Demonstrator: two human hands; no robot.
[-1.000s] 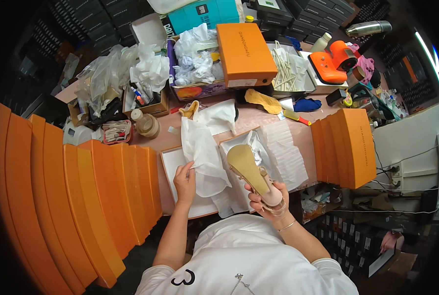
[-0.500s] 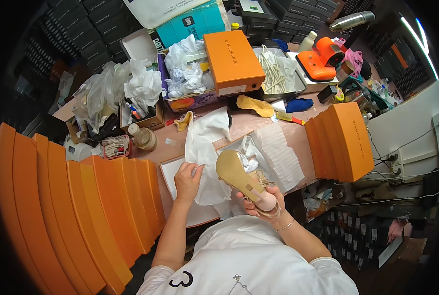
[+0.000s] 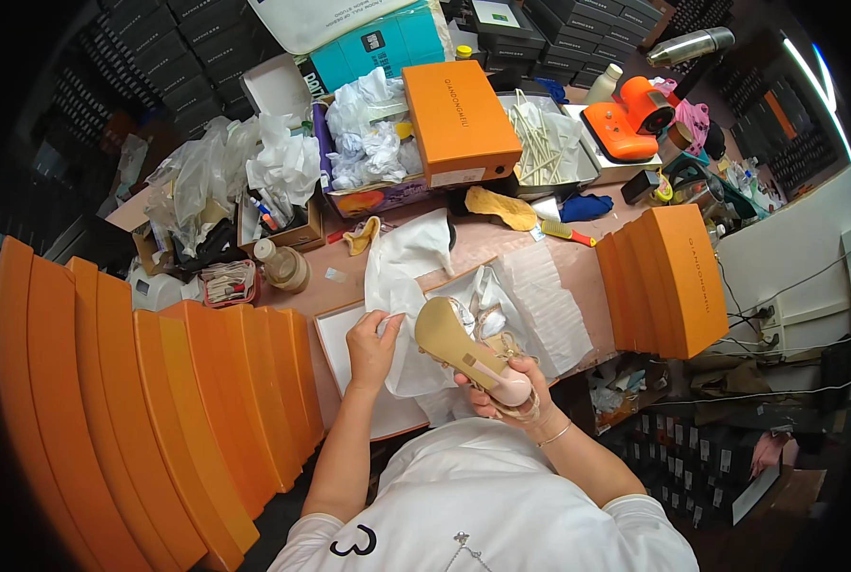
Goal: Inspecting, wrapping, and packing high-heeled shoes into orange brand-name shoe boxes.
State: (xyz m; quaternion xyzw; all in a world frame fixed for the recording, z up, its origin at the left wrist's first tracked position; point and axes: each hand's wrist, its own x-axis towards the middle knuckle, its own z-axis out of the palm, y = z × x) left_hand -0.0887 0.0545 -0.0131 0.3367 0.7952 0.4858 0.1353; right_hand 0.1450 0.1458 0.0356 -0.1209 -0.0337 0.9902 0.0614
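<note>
My right hand [image 3: 506, 396] grips a high-heeled shoe [image 3: 464, 353] by its heel end, the tan sole turned up and the toe pointing away to the left. My left hand [image 3: 373, 348] pinches the edge of white tissue paper [image 3: 406, 286] that spills out of an open white shoe box [image 3: 349, 367] on the brown table. Under the shoe, inside the box, lies a second strappy sandal [image 3: 490, 319] among more paper.
Rows of orange shoe boxes [image 3: 159, 419] stand at my left and another stack [image 3: 673, 276] at my right. Behind are an orange box [image 3: 459, 119], crumpled white paper [image 3: 364, 138], a tan insole [image 3: 502, 205], a small bottle [image 3: 283, 265] and an orange device [image 3: 626, 119].
My left hand has moved a little along the tissue paper's edge, taking it between its fingers. The shoe has turned slightly in my right hand, its sole now more toward me.
</note>
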